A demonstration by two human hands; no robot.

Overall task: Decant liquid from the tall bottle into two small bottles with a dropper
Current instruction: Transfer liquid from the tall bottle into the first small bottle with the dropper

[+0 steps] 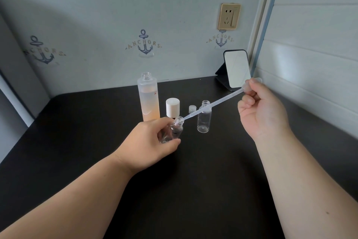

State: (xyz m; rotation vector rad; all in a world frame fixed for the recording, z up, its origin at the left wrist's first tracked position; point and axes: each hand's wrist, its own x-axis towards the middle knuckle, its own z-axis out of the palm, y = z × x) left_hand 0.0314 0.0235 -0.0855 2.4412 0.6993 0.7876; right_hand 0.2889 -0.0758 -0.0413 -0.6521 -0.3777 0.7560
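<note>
Dropper (213,103) tip sits right at the mouth of the small bottle (173,130), just in front of the tall bottle (148,99). My left hand (153,142) has fingers and thumb wrapped round that small bottle, tilting it; my right hand (261,111) pinches the dropper's bulb. I read this as filling bottle one. Next I'd want a gentle squeeze, tip kept inside the neck. The second bottle (203,118) waits uncapped, right of the tall bottle, past the white cap (173,107).
</note>
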